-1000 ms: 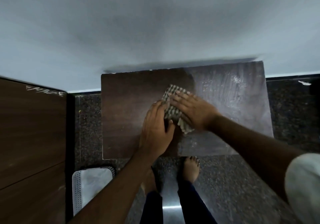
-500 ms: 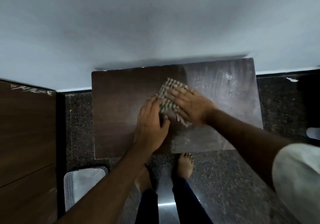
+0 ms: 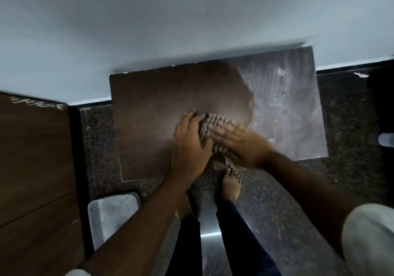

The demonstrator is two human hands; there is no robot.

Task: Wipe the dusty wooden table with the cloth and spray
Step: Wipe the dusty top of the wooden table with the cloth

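Observation:
A small dark wooden table (image 3: 149,109) stands against the wall. Its left part looks dark and clean; its right part (image 3: 285,105) is grey with dust and streaks. A striped cloth (image 3: 210,124) lies near the table's front middle, at the border of the two parts. My right hand (image 3: 241,145) presses flat on the cloth with its fingers spread. My left hand (image 3: 189,143) lies flat beside it, with the thumb side over the cloth's left edge. Most of the cloth is hidden under both hands. No spray bottle is in view.
A wooden cabinet (image 3: 36,169) stands at the left. A white perforated basket (image 3: 110,216) sits on the dark speckled floor (image 3: 319,190) at the table's front left. My bare feet (image 3: 231,184) are just before the table's front edge. A white object (image 3: 387,139) lies at the far right.
Both hands have slid the cloth toward the table's front edge. The clean dark area now reaches further back and right. The view has shifted a little.

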